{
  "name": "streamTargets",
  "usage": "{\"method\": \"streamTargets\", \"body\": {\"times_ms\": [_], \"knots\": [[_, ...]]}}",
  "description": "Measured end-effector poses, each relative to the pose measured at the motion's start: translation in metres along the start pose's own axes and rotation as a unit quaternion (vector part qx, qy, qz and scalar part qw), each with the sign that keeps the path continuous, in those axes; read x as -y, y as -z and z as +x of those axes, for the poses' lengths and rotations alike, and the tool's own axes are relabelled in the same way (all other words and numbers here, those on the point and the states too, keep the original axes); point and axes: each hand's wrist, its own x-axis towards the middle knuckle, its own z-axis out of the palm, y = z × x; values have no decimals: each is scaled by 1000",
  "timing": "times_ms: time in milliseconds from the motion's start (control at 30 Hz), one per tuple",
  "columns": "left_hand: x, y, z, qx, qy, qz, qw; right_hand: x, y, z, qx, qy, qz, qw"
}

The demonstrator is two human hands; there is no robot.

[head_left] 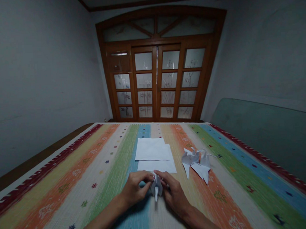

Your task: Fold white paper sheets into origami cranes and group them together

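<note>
Between my two hands is a small folded white paper figure [156, 189], an origami piece with a narrow point toward me. My left hand [137, 187] pinches its upper left side with thumb and index finger. From the right, my right hand [173, 190] holds the other side, its index finger at the top edge. Just beyond lie sheets of white paper [151, 149], overlapping each other. To the right sit several finished-looking folded paper figures [196, 162] with wings and points, grouped close together.
A striped, multicoloured cloth [100, 186] covers the table. Behind the table's far edge stand wooden doors with glass panes [157, 83]. A pale green rounded panel [263, 132] is along the right side, and a plain wall [41, 66] is on the left.
</note>
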Motion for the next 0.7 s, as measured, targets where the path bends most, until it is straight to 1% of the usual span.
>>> {"method": "streamTargets", "body": {"times_ms": [200, 400, 567, 700], "knots": [[-5, 5, 0, 20, 0, -24, 1000, -2, 0, -3, -11, -11, -16, 1000], [-8, 3, 5, 1, 22, -23, 999, 1, 1, -4, 40, 29, -36, 998], [-13, 3, 7, -13, 43, -51, 998, 6, 2, -2, 35, 35, -38, 998], [-14, 2, 5, -25, 57, -50, 997, 11, 3, 1, 27, 29, -43, 998]]}}
